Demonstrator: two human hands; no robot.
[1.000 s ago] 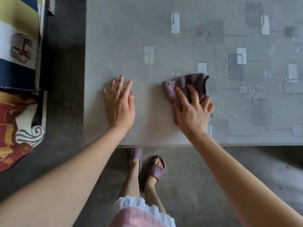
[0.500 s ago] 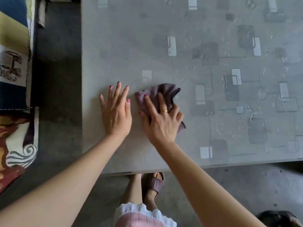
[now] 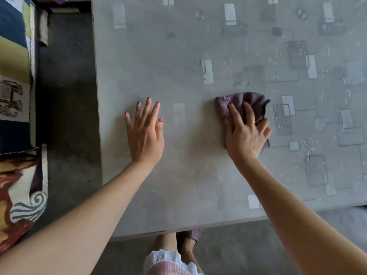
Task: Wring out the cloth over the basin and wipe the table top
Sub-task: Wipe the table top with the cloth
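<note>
Your left hand [image 3: 146, 133] lies flat on the table top [image 3: 178, 185], palm down, fingers spread a little and holding nothing, close to the table's left edge. Your right hand [image 3: 245, 135] is well apart from it, further to the right, pressed palm-down on the cloth [image 3: 241, 101]. The fingers [image 3: 234, 114] are stretched out over the cloth rather than curled round it, so it is pinned flat to the table, not pinched. A gold ring [image 3: 250, 122] shows on one finger.

The cloth sits under and beyond that hand: most of it bunches out past the fingertips, and a small corner shows on the right by the heel of the hand. It is a dull purple, fuzzy like towelling, and rumpled with a darker edge.

The table top is grey with a pattern of pale and dark rounded rectangles; no writing can be read. Water drops [image 3: 309, 153] and streaks glint to the right of the cloth.
</note>
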